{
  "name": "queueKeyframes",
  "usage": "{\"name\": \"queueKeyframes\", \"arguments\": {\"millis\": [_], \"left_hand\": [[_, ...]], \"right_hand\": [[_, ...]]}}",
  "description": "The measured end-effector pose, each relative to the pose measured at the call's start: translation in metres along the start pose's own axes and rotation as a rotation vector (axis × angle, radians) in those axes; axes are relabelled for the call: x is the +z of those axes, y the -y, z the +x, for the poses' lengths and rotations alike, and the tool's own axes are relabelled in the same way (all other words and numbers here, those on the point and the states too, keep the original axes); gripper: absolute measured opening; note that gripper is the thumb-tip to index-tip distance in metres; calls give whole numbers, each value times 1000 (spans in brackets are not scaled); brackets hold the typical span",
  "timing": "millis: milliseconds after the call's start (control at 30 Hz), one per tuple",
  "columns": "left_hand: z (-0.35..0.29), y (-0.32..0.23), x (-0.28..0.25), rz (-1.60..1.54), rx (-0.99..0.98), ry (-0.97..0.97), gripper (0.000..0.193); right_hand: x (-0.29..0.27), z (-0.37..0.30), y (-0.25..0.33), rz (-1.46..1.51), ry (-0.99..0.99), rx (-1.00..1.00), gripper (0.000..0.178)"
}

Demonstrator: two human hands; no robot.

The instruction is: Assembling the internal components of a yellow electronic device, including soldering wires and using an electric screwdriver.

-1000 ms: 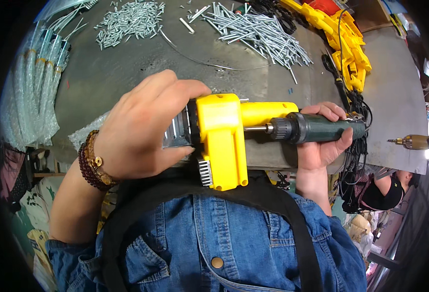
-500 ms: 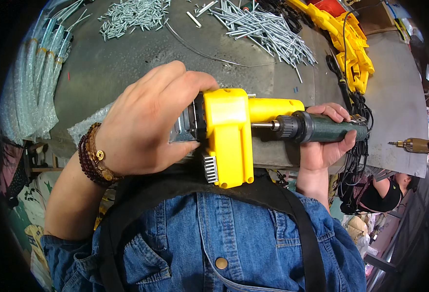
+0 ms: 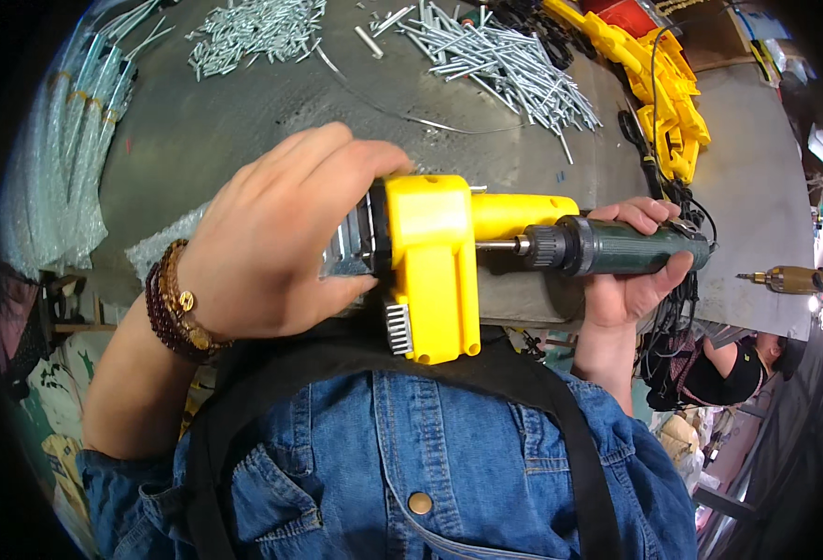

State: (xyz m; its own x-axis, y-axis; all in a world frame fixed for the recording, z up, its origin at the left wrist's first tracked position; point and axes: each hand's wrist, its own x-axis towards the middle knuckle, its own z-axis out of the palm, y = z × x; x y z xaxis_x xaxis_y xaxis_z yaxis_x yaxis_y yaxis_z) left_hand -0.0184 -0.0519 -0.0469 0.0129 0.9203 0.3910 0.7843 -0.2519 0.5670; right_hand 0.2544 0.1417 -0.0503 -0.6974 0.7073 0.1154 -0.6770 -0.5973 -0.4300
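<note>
My left hand (image 3: 285,233) is wrapped around the metal end of a power tool with a yellow plastic housing (image 3: 433,266), held at the table edge before my body. Part of the metal end is hidden by my palm. Closed around a dark green electric screwdriver (image 3: 631,246) is my right hand (image 3: 628,294), fingers above and thumb below. The screwdriver lies level, pointing left. Its bit (image 3: 497,245) meets the right side of the yellow housing, just below a yellow handle part (image 3: 523,212); the tip is hidden.
Short screws (image 3: 258,35) and long screws (image 3: 505,65) lie heaped at the back. Yellow housings (image 3: 668,103) and dark cables stand back right. Bubble-wrapped parts (image 3: 66,159) are at left. A brown screwdriver (image 3: 789,279) is far right, near another person (image 3: 733,369).
The yellow housing has shifted slightly left in view. Both hands keep their grips, and the screwdriver bit stays against the housing.
</note>
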Motion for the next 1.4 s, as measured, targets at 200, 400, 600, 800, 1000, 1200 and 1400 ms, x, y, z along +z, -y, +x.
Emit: {"name": "queueKeyframes", "arguments": {"millis": [200, 400, 600, 800, 1000, 1200, 1400], "left_hand": [[1, -2, -2, -14, -14, 11, 67], [3, -4, -6, -40, -62, 79, 66], [4, 2, -2, -41, -43, 54, 66], [-1, 3, -3, -29, -27, 8, 69], [3, 1, -3, 6, 0, 9, 70], [-1, 1, -4, -34, -65, 21, 66], [-1, 1, -4, -7, -46, 29, 68]], "right_hand": [[-4, 24, 24, 31, -81, -127, 38], [3, 30, 15, 17, -71, -69, 37], [6, 37, -5, -86, -68, -26, 33], [3, 51, 5, -203, -131, 4, 35], [0, 34, 25, -66, -127, -41, 37], [1, 37, 17, -78, -73, 11, 34], [4, 40, 18, -105, -99, 1, 34]]}}
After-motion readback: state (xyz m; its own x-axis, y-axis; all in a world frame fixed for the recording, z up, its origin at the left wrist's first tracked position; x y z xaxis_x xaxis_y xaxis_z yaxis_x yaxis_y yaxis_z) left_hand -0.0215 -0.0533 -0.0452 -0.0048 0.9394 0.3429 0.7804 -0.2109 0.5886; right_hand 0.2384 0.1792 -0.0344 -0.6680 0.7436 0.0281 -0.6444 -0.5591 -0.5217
